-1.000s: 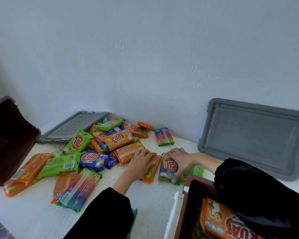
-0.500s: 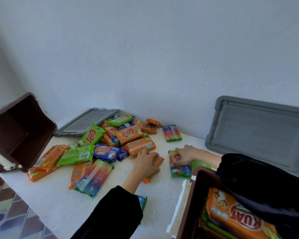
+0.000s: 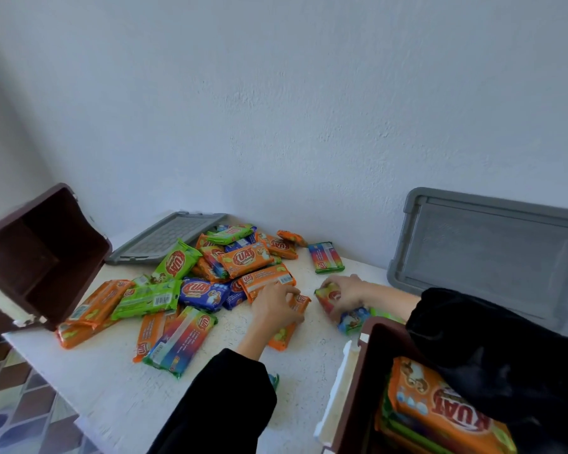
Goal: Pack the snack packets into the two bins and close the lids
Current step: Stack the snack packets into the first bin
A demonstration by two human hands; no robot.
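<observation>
Now, at the far left the left bin [image 3: 46, 257] lies tipped on its side at the edge of the table [image 3: 112, 398]. Its mouth is turned to the packets, and no packet shows inside it. Behind it one grey lid [image 3: 164, 239] lies flat, close to the wall.

Then comes the heap of snack packets [image 3: 207, 273], orange, green, blue and rainbow ones, overlapping each other. So I judge that most of the packing is not yet done.

At the near right edge of the heap the left hand [image 3: 277, 306] lies on an orange packet [image 3: 284, 337], its fingers curled over the upper end and gripping it. Just beside it the right hand [image 3: 345, 294] grasps a rainbow packet [image 3: 328, 294], the fingers bent round it. A blue packet [image 3: 353, 319] lies partly under this hand.

At the near right stands the right bin [image 3: 358, 371], upright and open, with stacked packets [image 3: 440, 407] already lying flat in it. The second lid [image 3: 492, 253] leans on the wall behind.

To do this step well, I think each hand should lift its packet clear of the neighbours before it moves sideways, so the heap is not dragged along. The wrappers look smooth and probably slip, so a grip across the body seems safer than one on the sealed end. The right bin is near. There the packets are best laid flat on the stack, in the same direction, so that the lid can close later. The right sleeve hangs over that bin and could catch the top packet.
</observation>
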